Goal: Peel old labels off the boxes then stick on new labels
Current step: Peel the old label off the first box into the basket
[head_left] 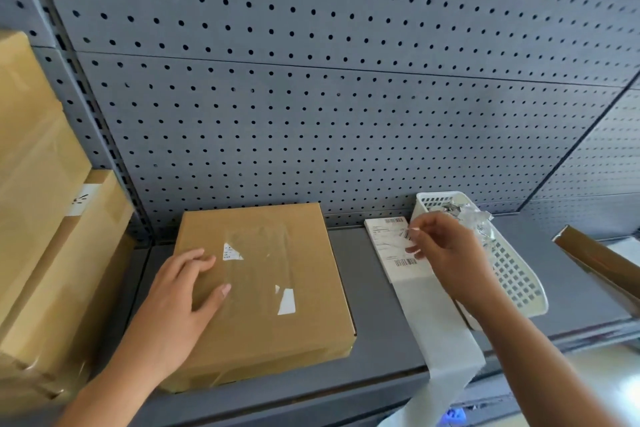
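Head camera view: a person relabelling stock at a grey shelf [374, 340] steadies a flat cardboard box [304, 246] with the left hand [180, 295], whose fingers lie straight and spread on the box's near left part. Most of the old label is off. Its glossy outline shows at the middle of the lid, with two white remnants left: one torn piece [231, 252] just beyond the left fingertips and another [286, 302] toward the box's near right.

To the right of the box, the right hand [446, 253] hovers with fingers curled and its fingertips pinched on what looks like a small scrap [408, 236]. Whether that is peeled waste or the corner of a fresh label cannot be told. Under that hand, just right of the box, lies a strip of new labels [391, 243], its blank liner trailing over the shelf edge. Farther right, a white basket [519, 284] holds crumpled peelings [474, 215].

By this evidence, peeling is nearly finished on this box. The two remnants have yet to come off, and no new label is stuck on. More boxes [41, 184] are stacked to the left of it, one bearing a white label, so work there looks to be outstanding.
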